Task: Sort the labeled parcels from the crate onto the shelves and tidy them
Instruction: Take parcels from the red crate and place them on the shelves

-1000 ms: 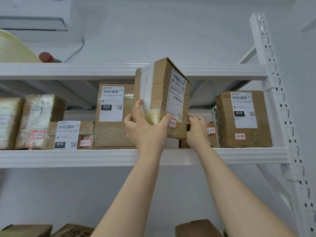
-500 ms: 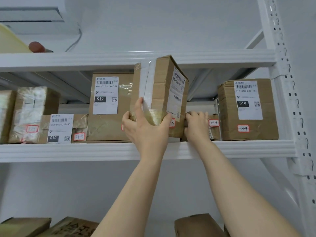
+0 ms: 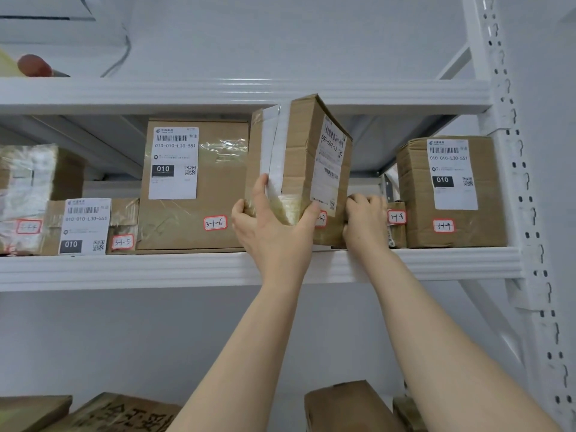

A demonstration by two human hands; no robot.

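My left hand grips the lower corner of the cardboard box, with the thumb on its labelled side and the fingers across the glossy taped face. The box leans tilted on the white metal shelf, between a big creased carton and a small parcel. My right hand is curled at the box's lower right edge; I cannot tell what it holds.
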